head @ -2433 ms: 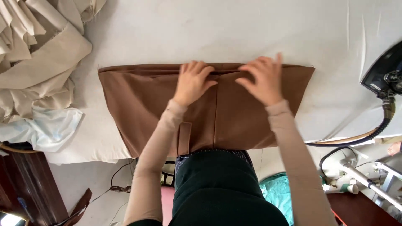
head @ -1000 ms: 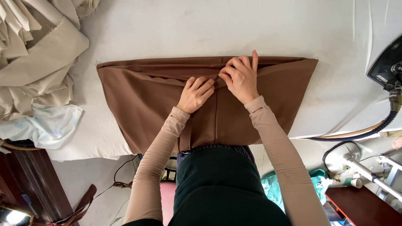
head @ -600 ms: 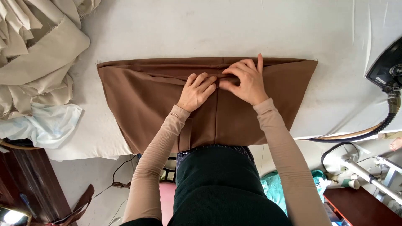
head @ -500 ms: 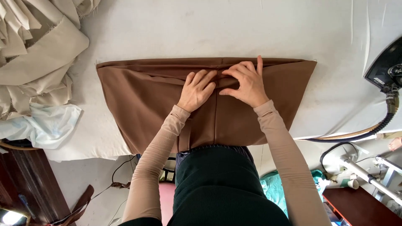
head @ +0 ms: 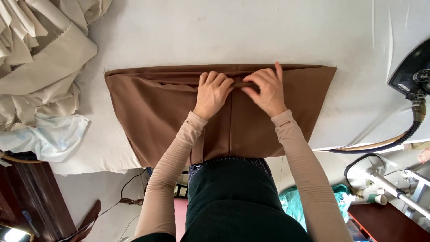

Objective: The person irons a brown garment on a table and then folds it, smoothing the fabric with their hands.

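Note:
A brown piece of fabric (head: 148,112) lies flat on the white padded table (head: 233,31), its near edge hanging over the front. My left hand (head: 213,92) and my right hand (head: 265,89) rest side by side on the cloth near its far edge. Both pinch a small raised fold of the brown fabric between their fingertips at the middle seam. A vertical seam runs from that fold down toward my body.
A heap of cream and beige cloth (head: 40,58) fills the table's left end, with pale blue cloth (head: 49,139) below it. A black steam iron (head: 414,69) with a hose (head: 380,145) sits at the right edge. Cables and dark wooden furniture (head: 27,201) are on the floor.
My right hand slid left from the cloth's right part to the middle. My left hand moved up beside it, and both now pinch the fold at the seam.

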